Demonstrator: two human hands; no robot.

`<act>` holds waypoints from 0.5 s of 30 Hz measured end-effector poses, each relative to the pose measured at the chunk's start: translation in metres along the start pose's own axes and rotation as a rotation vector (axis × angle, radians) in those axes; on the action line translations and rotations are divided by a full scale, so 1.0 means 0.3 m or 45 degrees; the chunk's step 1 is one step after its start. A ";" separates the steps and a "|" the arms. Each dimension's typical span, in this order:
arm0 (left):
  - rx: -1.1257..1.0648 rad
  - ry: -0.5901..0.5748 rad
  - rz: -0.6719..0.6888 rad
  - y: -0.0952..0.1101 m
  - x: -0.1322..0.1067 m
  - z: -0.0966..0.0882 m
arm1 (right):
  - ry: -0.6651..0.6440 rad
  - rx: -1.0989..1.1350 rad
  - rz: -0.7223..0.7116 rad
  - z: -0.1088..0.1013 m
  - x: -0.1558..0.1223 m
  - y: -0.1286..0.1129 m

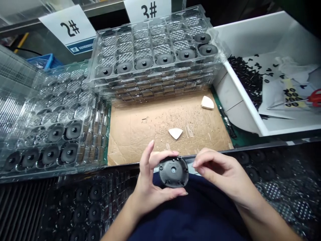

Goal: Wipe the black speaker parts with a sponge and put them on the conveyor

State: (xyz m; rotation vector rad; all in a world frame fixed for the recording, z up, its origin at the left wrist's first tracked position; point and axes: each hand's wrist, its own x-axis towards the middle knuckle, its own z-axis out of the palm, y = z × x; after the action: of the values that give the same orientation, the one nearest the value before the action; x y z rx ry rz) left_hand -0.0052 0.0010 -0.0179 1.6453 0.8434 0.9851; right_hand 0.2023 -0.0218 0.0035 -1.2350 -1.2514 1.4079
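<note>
Left hand (152, 187) clenched on black round plastic housing (173, 172), fingers wrapped at its rim. Right hand (220, 174) empty, fingers loosely curled, just beside housing's 3 o'clock edge. Stacked clear blister trays (152, 50) at 12 o'clock.

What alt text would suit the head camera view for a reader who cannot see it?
A left hand holds a round black plastic part, the right hand beside it, in front of a cardboard sheet. Stacked clear trays of more black parts stand ahead and left; a white bin of small black pieces sits right.
</note>
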 end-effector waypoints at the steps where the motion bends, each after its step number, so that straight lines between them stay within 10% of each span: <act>1: 0.005 0.006 -0.016 0.000 0.002 0.001 | 0.009 -0.079 -0.066 -0.008 -0.004 0.003; 7: 0.025 -0.187 -0.320 0.005 0.037 0.010 | 0.022 -0.511 -0.369 -0.016 0.006 0.023; 11: 0.013 -0.514 -0.492 -0.006 0.073 0.049 | 0.233 -0.563 0.006 -0.097 -0.014 0.097; 15: 0.151 -0.450 -0.554 -0.021 0.104 0.110 | 0.491 -0.694 0.442 -0.298 -0.171 0.239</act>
State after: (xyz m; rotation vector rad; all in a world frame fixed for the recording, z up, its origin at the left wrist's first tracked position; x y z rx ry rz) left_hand 0.0375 0.0171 -0.0231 1.5792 0.9721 0.3362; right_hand 0.2989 -0.0688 -0.0617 -2.0676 -1.2196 1.0011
